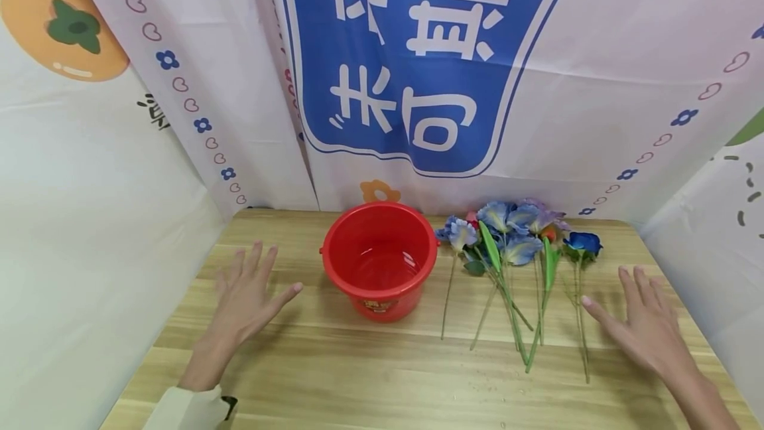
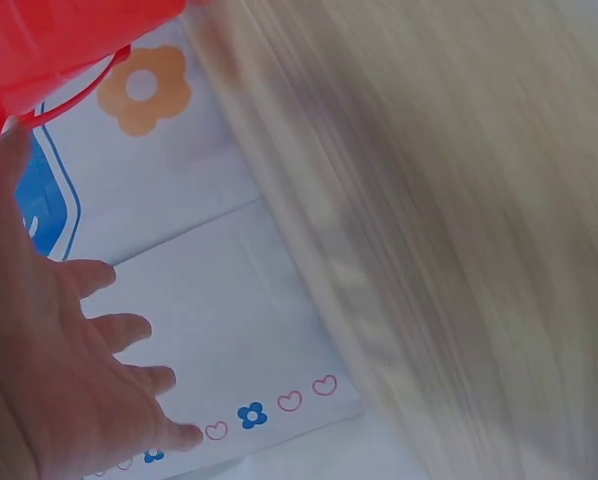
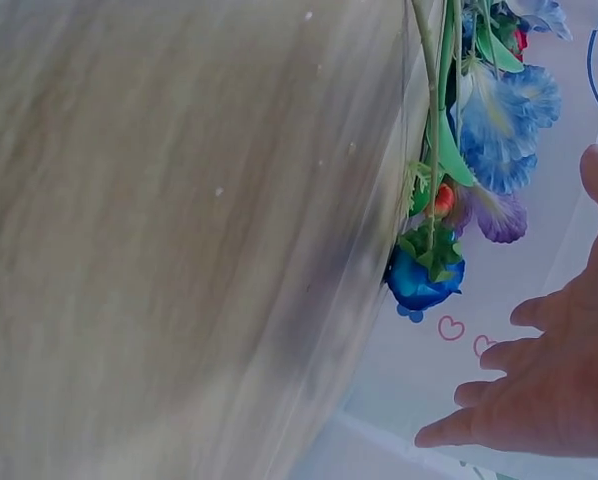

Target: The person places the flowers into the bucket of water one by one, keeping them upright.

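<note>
A red plastic bucket point(image 1: 380, 257) stands on the wooden table point(image 1: 334, 377), near the back middle; its rim and handle show in the left wrist view point(image 2: 49, 50). Several artificial flowers point(image 1: 513, 237) with blue and purple heads and green stems lie flat to its right, one a dark blue rose point(image 1: 583, 243) point(image 3: 424, 280). My left hand point(image 1: 247, 297) point(image 2: 69, 380) hovers open, fingers spread, left of the bucket, touching nothing. On the far side of the flowers my right hand point(image 1: 644, 320) point(image 3: 539, 390) is spread open too, just beside the rightmost stem.
Printed cloth backdrops point(image 1: 418, 71) wall the table in at the back and both sides. Bare wood point(image 1: 370, 383) stretches along the front of the table, between my hands.
</note>
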The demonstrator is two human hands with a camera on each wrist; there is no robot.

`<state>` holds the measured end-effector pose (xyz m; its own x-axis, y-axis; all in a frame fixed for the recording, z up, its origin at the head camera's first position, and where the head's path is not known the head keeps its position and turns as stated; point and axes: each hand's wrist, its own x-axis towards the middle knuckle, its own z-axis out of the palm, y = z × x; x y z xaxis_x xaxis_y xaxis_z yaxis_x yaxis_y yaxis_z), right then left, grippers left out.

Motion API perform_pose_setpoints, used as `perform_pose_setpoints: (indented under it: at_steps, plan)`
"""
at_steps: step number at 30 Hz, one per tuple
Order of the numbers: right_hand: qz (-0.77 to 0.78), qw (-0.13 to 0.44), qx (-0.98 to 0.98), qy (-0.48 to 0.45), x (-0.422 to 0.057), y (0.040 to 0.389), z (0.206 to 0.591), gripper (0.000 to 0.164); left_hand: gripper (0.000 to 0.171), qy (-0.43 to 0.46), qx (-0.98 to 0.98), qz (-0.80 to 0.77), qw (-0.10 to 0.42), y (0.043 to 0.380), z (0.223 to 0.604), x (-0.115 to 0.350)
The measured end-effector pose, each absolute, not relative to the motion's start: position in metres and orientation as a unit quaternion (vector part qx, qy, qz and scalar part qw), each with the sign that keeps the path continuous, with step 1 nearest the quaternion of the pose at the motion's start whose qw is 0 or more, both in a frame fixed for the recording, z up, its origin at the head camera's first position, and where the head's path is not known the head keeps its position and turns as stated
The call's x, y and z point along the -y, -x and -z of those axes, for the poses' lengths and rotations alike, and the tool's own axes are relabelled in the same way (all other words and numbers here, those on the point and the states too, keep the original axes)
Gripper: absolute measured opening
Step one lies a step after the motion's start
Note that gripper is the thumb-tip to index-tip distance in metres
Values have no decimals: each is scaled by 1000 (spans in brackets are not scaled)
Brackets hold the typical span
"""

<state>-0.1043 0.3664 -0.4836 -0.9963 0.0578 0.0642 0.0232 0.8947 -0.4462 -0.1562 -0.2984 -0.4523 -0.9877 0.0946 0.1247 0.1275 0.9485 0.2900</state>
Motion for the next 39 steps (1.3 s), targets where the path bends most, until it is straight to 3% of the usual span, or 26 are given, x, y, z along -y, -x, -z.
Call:
perform_pose_setpoints:
  at_steps: [28,39]
  plan:
    - [-320,4,946,53,-362,123,477,98,55,162,889,395,169,170,451,259]
    - [-363,-33,927,83,-368,127,478,95,46,185,793,558,160,181,452,243]
